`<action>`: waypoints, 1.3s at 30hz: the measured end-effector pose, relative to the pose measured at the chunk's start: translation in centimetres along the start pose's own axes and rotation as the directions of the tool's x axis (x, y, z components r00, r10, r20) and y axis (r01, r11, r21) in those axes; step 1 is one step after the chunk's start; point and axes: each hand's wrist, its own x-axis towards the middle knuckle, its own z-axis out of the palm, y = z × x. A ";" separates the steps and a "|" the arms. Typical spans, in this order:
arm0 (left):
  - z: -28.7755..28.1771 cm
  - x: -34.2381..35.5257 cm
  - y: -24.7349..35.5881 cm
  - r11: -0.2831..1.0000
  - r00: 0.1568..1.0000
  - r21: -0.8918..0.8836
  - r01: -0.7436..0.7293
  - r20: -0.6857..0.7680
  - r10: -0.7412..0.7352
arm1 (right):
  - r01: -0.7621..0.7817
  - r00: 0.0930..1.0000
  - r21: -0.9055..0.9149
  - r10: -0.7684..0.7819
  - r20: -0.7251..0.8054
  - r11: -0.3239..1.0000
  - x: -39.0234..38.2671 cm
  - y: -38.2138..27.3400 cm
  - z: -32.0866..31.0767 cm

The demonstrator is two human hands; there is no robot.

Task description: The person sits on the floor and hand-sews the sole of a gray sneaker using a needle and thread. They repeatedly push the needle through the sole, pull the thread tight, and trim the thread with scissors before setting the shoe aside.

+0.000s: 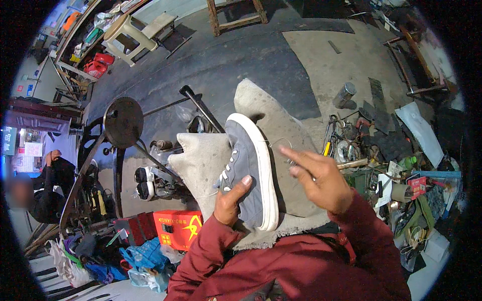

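My left hand (231, 201) grips a grey canvas sneaker (247, 173) by its heel end, the thumb lying over the opening. The shoe is tilted on its side across my lap, its white rubber sole (268, 185) facing right and white laces on the left. A thin pale thread (284, 139) loops from the sole edge toward my right hand (324, 181). That hand is held right of the shoe, index finger stretched out and the other fingers curled. The thread runs between index finger and thumb; a small metallic glint shows by the curled fingers. Beneath lies a worn beige cloth (201, 156).
A black iron stand with a round plate (123, 122) rises at the left. An orange-red box (176, 228) sits by my left forearm. Pliers and tools (329, 136) lie at the right, near a metal cylinder (344, 95). A beige stool (128, 37) is far left; another person sits at the left edge.
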 end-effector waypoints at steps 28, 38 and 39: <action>-2.0 1.2 -0.8 0.875 0.973 0.449 -0.180 0.210 0.092 | 0.087 0.940 -0.405 0.060 0.337 0.910 5.9 -3.3 -1.2; -4.0 1.9 -1.3 0.787 0.951 0.570 -0.236 0.304 0.064 | -0.301 0.789 -0.165 0.342 0.510 0.939 9.6 -1.1 -2.2; -4.0 2.0 -1.7 0.752 0.956 0.648 -0.122 0.280 -0.086 | -0.023 0.889 -0.128 0.079 0.451 0.992 9.3 -1.2 -2.1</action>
